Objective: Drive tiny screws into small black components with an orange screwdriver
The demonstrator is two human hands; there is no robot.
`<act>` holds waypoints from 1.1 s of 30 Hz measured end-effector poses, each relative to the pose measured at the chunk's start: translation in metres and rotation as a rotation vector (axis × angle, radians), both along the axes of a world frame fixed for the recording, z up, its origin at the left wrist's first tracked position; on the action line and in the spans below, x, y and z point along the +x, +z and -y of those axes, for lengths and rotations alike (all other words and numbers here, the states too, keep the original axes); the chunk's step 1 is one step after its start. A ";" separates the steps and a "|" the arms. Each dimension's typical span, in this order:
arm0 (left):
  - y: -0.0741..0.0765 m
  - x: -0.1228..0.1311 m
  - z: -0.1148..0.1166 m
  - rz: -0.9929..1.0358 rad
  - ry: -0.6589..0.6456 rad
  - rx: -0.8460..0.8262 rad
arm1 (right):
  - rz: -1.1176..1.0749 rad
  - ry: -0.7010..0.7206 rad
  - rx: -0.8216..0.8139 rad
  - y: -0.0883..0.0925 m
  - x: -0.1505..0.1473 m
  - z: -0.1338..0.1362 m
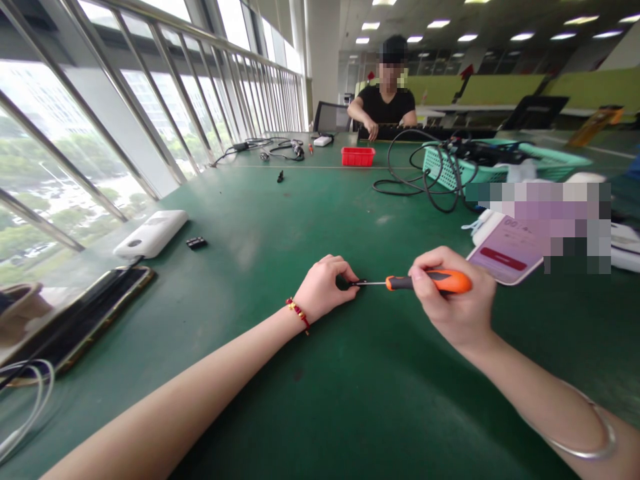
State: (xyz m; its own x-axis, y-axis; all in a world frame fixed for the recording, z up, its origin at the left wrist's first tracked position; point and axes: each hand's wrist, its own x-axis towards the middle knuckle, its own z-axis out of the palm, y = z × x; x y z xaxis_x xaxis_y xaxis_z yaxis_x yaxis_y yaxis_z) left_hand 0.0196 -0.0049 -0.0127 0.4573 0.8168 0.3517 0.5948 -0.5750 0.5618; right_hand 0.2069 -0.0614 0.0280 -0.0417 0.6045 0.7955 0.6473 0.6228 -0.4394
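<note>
My right hand (pixel 453 303) is closed around an orange and black screwdriver (pixel 430 282), held level with its thin shaft pointing left. The tip meets a small dark part (pixel 344 282) pinched in the fingers of my left hand (pixel 324 287), which rests on the green table (pixel 320 400). Most of the small part is hidden by my fingers. A red bead bracelet sits on my left wrist and a silver bangle on my right forearm.
A phone (pixel 507 250) lies right of my right hand. At the left are a white power bank (pixel 150 233), a small black piece (pixel 197 243) and a dark tablet (pixel 80 320). Farther back stand a red tray (pixel 358 156), a green basket (pixel 450 170) with cables, and a seated person (pixel 385 100).
</note>
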 end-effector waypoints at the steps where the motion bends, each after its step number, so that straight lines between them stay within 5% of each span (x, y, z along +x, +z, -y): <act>1: 0.000 0.000 0.000 0.000 0.002 0.003 | 0.002 0.006 -0.002 0.000 0.000 0.000; 17: 0.001 0.002 0.004 -0.032 0.001 0.071 | -0.160 0.217 -0.051 -0.003 -0.008 0.001; 33: 0.002 0.002 0.004 -0.053 0.001 0.096 | 0.080 0.170 -0.057 -0.005 -0.010 0.008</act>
